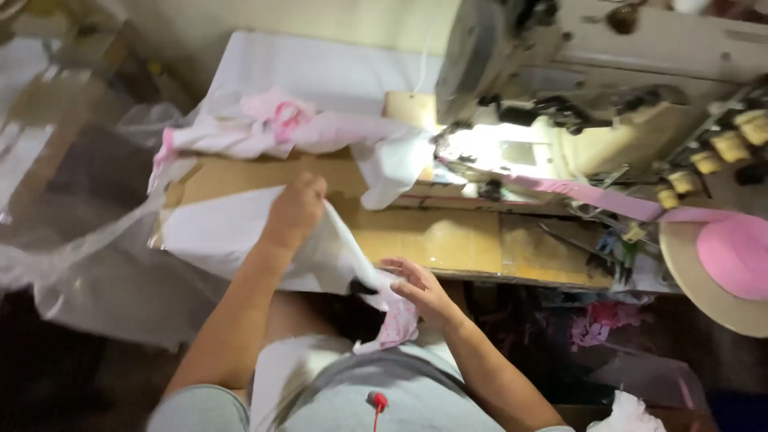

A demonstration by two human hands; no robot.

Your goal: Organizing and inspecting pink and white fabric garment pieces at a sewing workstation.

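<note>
Scene: A person sat at an industrial sewing machine (pixel 560 96), seen from a head-worn camera looking down at a wooden table (pixel 448 240).

Left hand: The left hand (pixel 296 210) was closed in a fist around a gathered fold of white fabric (pixel 216 232), knuckles up, over the near part of the table; the grip appeared to pull the cloth taut towards the far side.

Right hand: The right hand (pixel 420 290) was at the table's near edge, fingers loosely spread and curled under the lower end of the same cloth, thumb on top, apparently supporting the pink-printed end that hung towards the lap.

Cloth: The white fabric stretched between both hands, partly on the table, partly off its front edge.

Behind: A heap of pink and white pieces (pixel 280 128) lay on the far side of the table, left of the needle area, within reach.

Right of machine: A pink tape (pixel 592 196) ran from a round pink roll (pixel 732 256) on a tan disc to the lit needle area.

Left: Clear plastic sheeting (pixel 80 240) hung beside the table.
</note>
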